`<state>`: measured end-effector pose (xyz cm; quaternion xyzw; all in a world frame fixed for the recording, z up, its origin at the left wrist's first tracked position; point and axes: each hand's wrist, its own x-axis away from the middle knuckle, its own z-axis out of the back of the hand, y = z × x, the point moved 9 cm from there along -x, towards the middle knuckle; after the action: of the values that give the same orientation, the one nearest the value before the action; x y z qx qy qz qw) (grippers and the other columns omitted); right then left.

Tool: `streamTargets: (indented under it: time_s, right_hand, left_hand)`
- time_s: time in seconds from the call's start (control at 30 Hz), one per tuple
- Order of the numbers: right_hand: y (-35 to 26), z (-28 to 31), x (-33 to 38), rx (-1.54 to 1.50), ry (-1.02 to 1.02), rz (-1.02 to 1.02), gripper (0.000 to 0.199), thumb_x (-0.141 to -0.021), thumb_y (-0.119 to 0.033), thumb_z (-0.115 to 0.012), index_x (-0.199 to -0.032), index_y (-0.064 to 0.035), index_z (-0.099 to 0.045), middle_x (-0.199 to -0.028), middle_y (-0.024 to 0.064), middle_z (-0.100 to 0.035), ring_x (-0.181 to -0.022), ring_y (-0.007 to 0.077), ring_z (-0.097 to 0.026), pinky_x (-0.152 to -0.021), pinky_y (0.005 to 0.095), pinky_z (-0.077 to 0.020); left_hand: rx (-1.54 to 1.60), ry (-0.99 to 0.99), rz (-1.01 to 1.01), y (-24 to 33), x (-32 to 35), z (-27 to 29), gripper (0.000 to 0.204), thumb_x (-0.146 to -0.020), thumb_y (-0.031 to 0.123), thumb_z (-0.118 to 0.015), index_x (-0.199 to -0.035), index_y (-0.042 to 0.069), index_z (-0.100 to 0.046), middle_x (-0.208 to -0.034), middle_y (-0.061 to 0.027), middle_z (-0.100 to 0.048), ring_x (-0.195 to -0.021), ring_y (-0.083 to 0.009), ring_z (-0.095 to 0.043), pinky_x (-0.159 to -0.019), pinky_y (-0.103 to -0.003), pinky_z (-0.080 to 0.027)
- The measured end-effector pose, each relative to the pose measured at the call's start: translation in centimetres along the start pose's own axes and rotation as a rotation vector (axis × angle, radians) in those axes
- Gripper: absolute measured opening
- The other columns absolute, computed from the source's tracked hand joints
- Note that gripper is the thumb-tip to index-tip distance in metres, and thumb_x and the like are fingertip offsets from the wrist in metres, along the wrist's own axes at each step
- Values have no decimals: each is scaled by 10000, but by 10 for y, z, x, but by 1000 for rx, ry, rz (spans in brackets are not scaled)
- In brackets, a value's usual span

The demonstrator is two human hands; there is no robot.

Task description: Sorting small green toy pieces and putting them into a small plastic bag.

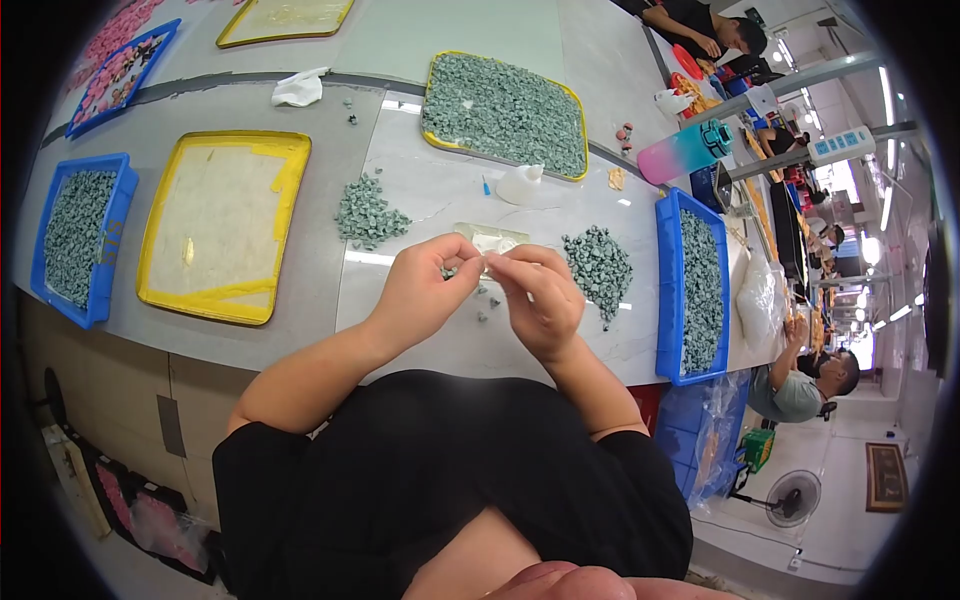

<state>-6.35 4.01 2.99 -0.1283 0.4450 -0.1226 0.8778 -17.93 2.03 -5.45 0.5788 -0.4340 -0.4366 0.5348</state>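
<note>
My left hand and my right hand meet over the middle of the table, both closed with thumb and fingertips pinched. What the fingertips hold is too small and too covered to name. A bit of green shows within the curl of my left fingers. Just beyond the hands lies a pale, shiny rectangular sheet or block, partly covered by them. A loose heap of small green pieces sits to the left, and a second heap of darker green pieces lies right of my right hand. A few single pieces lie beneath my hands.
Blue bins of green pieces stand left and right. A yellow-edged tray lies left; another, full of green pieces, lies ahead. A white squeeze bottle and a pink-teal drink bottle stand beyond. Other people work at right.
</note>
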Motion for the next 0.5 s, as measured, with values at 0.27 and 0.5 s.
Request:
streamTargets:
  time_s: [0.27,0.5]
  right_hand:
    - [23,6,14,4,-22,-153,230,-760,113,-656,-963,11,-622,-876,111,-644,-738,186,-588,-646,254,-475]
    - [40,5,18,-206,13,-376,229,-759,77,-678,-963,-7,-619,-879,83,-663,-718,167,-601,-618,254,-490]
  left_hand:
    - [189,-28,126,-7,-3,1,131,-908,159,-563,-847,43,-565,-609,55,-473,-494,-8,-361,-419,-190,-273]
    - [392,-120,312,-18,0,-16,184,-943,183,-503,-822,50,-538,-588,55,-402,-492,-20,-316,-423,-193,-243]
